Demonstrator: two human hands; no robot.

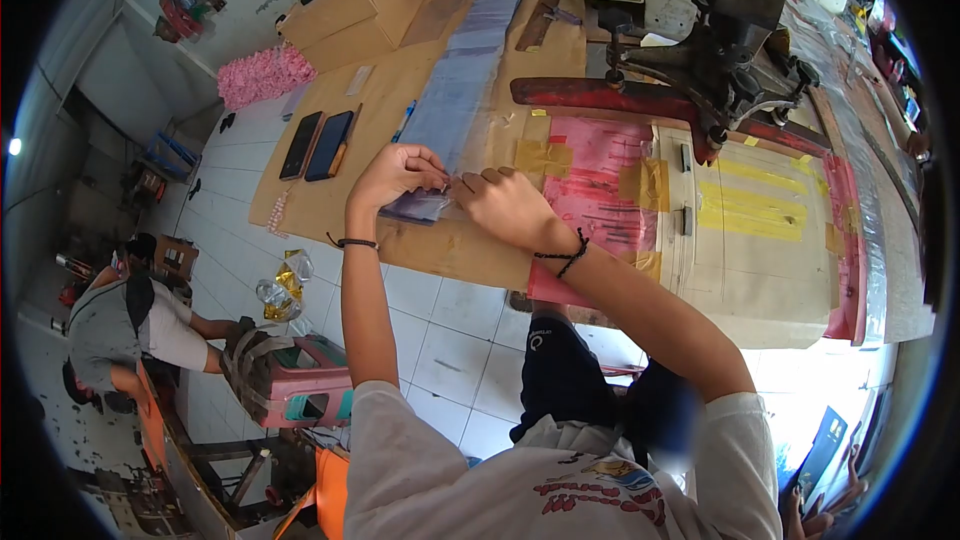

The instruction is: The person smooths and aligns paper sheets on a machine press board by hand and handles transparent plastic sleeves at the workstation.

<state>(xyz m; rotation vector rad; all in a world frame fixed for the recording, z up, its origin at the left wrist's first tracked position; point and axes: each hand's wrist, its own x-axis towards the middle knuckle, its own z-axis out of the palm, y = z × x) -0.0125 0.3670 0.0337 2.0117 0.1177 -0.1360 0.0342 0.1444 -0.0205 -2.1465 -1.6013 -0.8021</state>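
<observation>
A long strip of clear bluish plastic sheet (462, 90) runs up the brown-covered table. At its near end, my left hand (408, 172) has thumb and fingers pinched together on the sheet's edge. My right hand (500, 202) is curled close beside it, knuckles up, at the sheet's right edge; its fingertips are hidden, so what they hold cannot be made out. The two hands nearly touch. A blue pen (404, 121) lies along the left side of the sheet. Further left are two dark phones (301, 146) side by side.
A press machine (700, 60) with a red bar stands at the right, over a board with pink film (600, 180) and yellow tape. Cardboard boxes (350, 15) and a pink textured bundle (265, 76) lie at the back left. Another person (125, 325) bends near a pink stool (305, 380).
</observation>
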